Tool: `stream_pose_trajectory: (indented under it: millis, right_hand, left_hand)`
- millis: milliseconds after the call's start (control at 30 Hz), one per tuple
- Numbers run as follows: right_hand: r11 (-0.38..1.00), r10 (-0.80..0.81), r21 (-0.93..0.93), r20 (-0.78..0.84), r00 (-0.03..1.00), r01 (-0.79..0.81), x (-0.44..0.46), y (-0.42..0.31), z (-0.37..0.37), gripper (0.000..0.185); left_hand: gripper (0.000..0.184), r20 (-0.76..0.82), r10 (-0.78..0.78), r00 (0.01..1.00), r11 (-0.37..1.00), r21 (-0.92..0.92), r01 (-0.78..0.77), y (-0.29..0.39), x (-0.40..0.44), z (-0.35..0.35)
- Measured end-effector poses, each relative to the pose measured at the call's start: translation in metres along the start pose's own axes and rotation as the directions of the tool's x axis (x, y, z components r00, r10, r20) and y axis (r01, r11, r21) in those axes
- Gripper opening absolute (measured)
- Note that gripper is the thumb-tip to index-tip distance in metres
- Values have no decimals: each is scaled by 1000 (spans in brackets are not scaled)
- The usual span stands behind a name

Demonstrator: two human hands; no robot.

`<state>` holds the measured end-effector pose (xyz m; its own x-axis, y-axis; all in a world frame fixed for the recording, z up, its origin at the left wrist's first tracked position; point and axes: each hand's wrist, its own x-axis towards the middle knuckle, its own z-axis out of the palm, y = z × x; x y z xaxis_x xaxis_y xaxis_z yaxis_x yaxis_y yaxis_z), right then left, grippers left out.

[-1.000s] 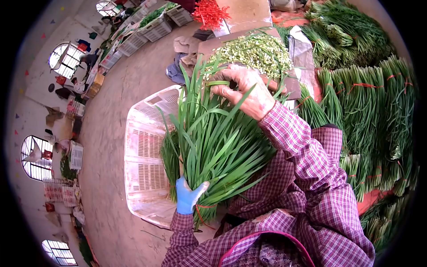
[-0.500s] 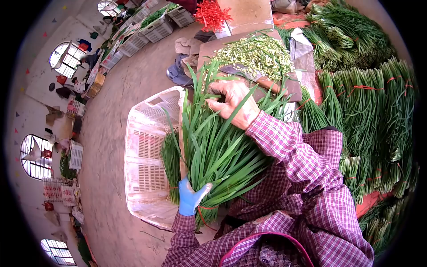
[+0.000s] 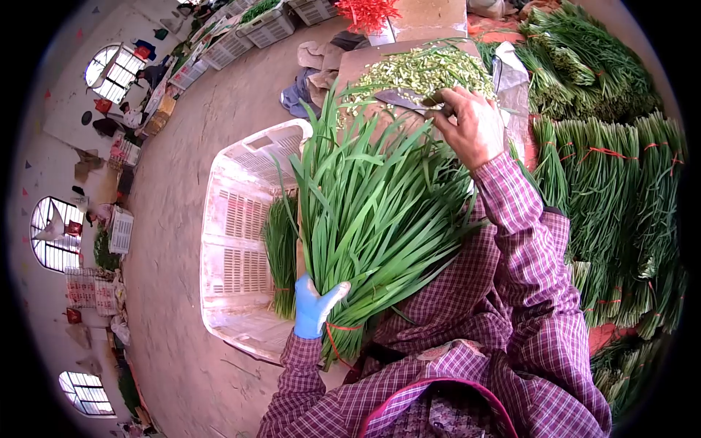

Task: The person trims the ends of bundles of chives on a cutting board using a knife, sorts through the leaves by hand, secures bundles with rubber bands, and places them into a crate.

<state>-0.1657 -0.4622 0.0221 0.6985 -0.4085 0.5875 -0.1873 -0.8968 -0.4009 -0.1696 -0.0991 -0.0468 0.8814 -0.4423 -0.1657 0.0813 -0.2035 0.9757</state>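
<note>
A: L hand (image 3: 312,305), status?
B: Blue glove on. Grip narrow, holding green leaf bundle (image 3: 376,226) nr its lower end, thumb across the front, just above red tie (image 3: 345,327).
A: Bundle posn?
B: In front of the person, beside white crate (image 3: 207,255). Leaves fan out wide; upper tips overlap near edge of worktop (image 3: 355,64), some leaves reach over a sleeved leg at R.
A: R hand (image 3: 473,125)?
B: No glove. Over R part of worktop, fingers bent, at handle end of knife (image 3: 399,98). Handle hidden; can't tell if grip is closed on it. Hand well apart from L hand.
A: Knife orientation?
B: Blade points to L edge of worktop, just nearer than heap of cut pieces (image 3: 427,69). Heap spreads toward far edge, w/ some long leaves on top.
A: Crate contents?
B: One smaller bundle (image 3: 280,244), upright-ish, along crate's R side. Rest of load hidden by held leaves.
A: Surroundings?
B: Beyond far edge of worktop: carton (image 3: 434,20), red strips (image 3: 367,13) at its L corner. Off L edge: crumpled cloths (image 3: 310,77). Off R edge: rows of tied bundles (image 3: 599,204), red ties visible, plus a looser pile (image 3: 588,62) behind.
</note>
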Motion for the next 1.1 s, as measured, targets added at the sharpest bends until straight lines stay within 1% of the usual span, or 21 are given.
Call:
stream_pose_trajectory:
  millis: [33, 67, 133, 200, 233, 267, 333, 467, 500, 567, 633, 700, 733, 833, 900, 933, 1000, 1033, 1067, 1100]
  right_hand:
    - [1000, 8, 20, -38, 999, -7, -7, -11, -6, 24]
    - [998, -47, 43, -105, 993, 52, -10, -21, -11, 22]
    - [956, -83, 278, -40, 996, 91, -17, -46, -29, 20]
    - [929, -251, 279, -15, 968, 245, -26, -68, -32, 18]
    - [883, -320, 360, -2, 947, 300, -28, -79, -31, 17]
    - [865, -334, 406, 30, 942, 294, -29, -89, -29, 16]
    - [857, -341, 427, 53, 938, 288, -31, -101, -22, 15]
    - [863, -339, 417, 61, 939, 285, -31, -106, -8, 13]
    - [857, -339, 419, 22, 941, 299, -31, -107, -5, 13]
    - [870, -329, 404, 48, 943, 283, -29, -108, -4, 13]
    - [882, -319, 389, 76, 945, 267, -28, -108, -3, 14]
    - [850, -358, 477, 208, 910, 225, -27, -106, -2, 17]
    - [849, -361, 477, 210, 909, 227, -28, -105, -1, 17]
    - [855, -355, 474, 239, 904, 210, -30, -103, 5, 18]
    - [876, -300, 463, 298, 906, 138, -30, -103, 7, 16]
    - [876, -300, 462, 299, 906, 137, -30, -103, 8, 16]
    - [873, -329, 451, 261, 907, 186, -32, -104, 9, 17]
    - [887, -317, 431, 299, 900, 169, -32, -106, 7, 21]
    - [886, -318, 431, 301, 899, 169, -34, -107, 9, 21]
    - [886, -313, 424, 250, 916, 187, -36, -107, 12, 24]
  left_hand:
    - [39, -2, -9, 1000, 999, -48, 9, 1, 0, 2]
    - [39, -6, -14, 1000, 999, -48, 13, 1, 1, 3]
    - [39, 1, -6, 1000, 998, -62, 6, 2, 2, 4]
    - [39, 12, -19, 1000, 998, -57, 20, 2, 2, 3]
    - [39, 24, -28, 999, 998, -53, 29, 2, 2, 3]
    - [39, 23, -28, 999, 998, -52, 30, 4, 2, 3]
    - [39, 39, 46, 998, 994, 102, -50, 8, 2, 4]
    - [39, 33, 38, 999, 997, 61, -40, 10, 2, 5]
    - [39, 33, 34, 999, 997, 75, -36, 12, 1, 6]
    - [39, 34, 30, 999, 996, 88, -33, 13, 2, 6]
    - [39, 49, 95, 994, 981, 167, -102, 10, 3, 4]
    - [39, 47, 85, 995, 987, 129, -91, 4, 5, 2]
    - [40, 46, 75, 996, 992, 94, -79, 2, 5, 1]
    - [40, 37, 45, 998, 992, 118, -49, 1, 5, 0]
    - [41, 38, 47, 998, 992, 116, -51, 1, 6, 0]
    - [41, 40, 51, 998, 992, 115, -55, 2, 6, 0]
    - [41, 39, 73, 997, 990, 119, -77, 2, 7, 1]
    - [41, 37, 96, 995, 987, 123, -100, 2, 7, 1]
    - [41, 36, 94, 995, 988, 121, -98, 3, 7, 1]
    - [43, 39, 43, 998, 996, 81, -46, 4, 6, 1]
